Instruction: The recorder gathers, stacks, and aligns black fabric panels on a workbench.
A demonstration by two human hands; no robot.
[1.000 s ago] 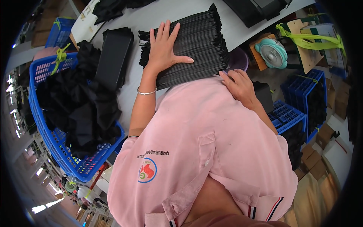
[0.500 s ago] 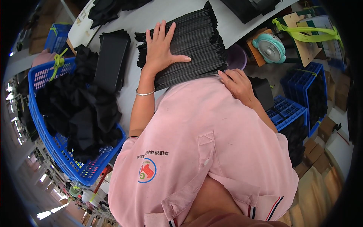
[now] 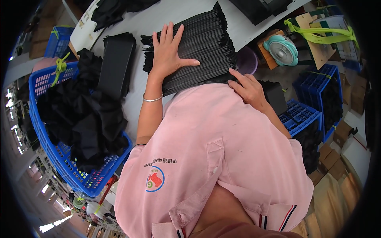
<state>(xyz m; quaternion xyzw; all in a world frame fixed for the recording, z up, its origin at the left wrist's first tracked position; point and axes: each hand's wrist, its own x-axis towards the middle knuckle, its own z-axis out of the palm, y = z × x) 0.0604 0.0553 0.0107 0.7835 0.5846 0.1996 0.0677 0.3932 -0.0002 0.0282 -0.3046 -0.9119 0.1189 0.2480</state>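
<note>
A pink cloth shirt [image 3: 194,131] is covering the person's body, and beyond it a white, flat-topped table [image 3: 138,77] is standing. To the left, a blue, perforated plastic basket [image 3: 83,186] is holding crumpled black cloth [image 3: 83,111]. On the table, a wide stack of thin black pieces [image 3: 206,43] is lying beneath the left hand [image 3: 166,57] and beyond the right hand [image 3: 250,89]. The left hand is spreading flat over the stack's left part. The right hand is bending its fingers, the forefinger touching the near right corner; whether it is pinching a piece, one cannot tell.
</note>
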